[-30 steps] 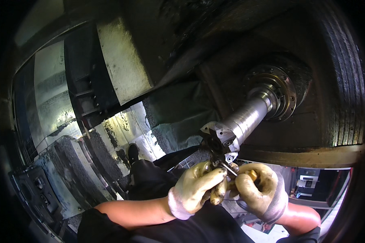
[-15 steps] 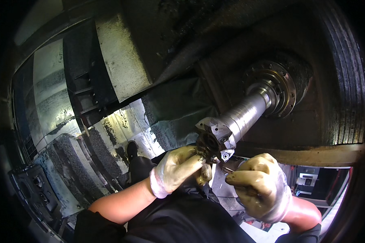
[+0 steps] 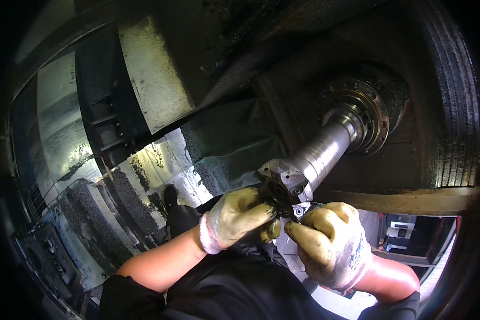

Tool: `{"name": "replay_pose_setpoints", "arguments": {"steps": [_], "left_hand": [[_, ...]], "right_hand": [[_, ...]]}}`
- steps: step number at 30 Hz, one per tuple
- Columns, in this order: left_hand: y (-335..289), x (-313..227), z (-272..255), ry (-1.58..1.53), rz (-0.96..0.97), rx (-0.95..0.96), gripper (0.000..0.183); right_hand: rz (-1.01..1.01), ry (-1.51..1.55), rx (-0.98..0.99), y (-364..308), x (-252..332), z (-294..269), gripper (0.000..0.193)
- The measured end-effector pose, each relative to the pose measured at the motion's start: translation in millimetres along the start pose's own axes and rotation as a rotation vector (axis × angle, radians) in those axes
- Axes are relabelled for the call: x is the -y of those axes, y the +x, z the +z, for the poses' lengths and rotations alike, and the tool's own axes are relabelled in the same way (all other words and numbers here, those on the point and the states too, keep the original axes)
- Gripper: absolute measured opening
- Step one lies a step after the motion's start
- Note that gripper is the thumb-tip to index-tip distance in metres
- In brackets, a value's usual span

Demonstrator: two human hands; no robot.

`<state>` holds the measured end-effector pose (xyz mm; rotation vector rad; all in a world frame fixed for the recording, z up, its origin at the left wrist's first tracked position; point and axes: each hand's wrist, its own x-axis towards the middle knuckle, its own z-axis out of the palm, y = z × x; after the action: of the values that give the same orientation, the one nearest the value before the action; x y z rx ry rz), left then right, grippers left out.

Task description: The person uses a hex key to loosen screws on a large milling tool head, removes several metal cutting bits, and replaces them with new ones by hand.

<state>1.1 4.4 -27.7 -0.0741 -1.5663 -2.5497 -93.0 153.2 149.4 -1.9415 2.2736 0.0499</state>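
A face milling cutter (image 3: 287, 178) sits on the end of a shiny steel arbor (image 3: 325, 149) that slants up to the right. Around its rim are pockets, and a small pale insert with a screw (image 3: 299, 211) shows at its lower edge. My left hand (image 3: 237, 217), in a stained whitish work glove, is closed on the cutter's lower left edge, its thumb at the dark underside. Gloved the same way, my right hand (image 3: 328, 240) pinches a thin dark tool (image 3: 292, 217) just below the insert. The fingers hide most of this tool, so its kind is unclear.
The arbor comes out of a round bolted spindle flange (image 3: 376, 114) in a dark machine wall. A brown ledge (image 3: 400, 201) runs below it, with ribbed metal covers (image 3: 453, 96) at far right. Chips lie over stepped plates (image 3: 101, 208) at left. My shoe (image 3: 170, 196) shows among them.
My right hand has moved left and slightly up, bringing the thin tool in against the cutter's lower edge. My left hand stays on the cutter, shifted slightly right and up.
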Motion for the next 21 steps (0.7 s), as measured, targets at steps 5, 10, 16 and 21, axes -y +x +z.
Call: {"name": "replay_pose_setpoints", "arguments": {"steps": [5, 10, 16, 21], "left_hand": [[4, 11, -4, 0.123, 0.211, 0.0, 0.021], [11, 29, -11, 0.425, 0.555, 0.013, 0.02], [17, 39, -17, 0.545, 0.649, 0.007, 0.022], [21, 40, -20, 0.439, 0.612, 0.028, 0.021]], "right_hand": [[0.06, 0.002, 0.086, 2, 6, -5, 0.047], [0.169, -0.272, 0.301, 21, 34, -22, 0.037], [0.299, -0.403, 0.508, 28, 43, -21, 0.03], [0.125, -0.454, 0.495, 34, 39, -23, 0.021]]}}
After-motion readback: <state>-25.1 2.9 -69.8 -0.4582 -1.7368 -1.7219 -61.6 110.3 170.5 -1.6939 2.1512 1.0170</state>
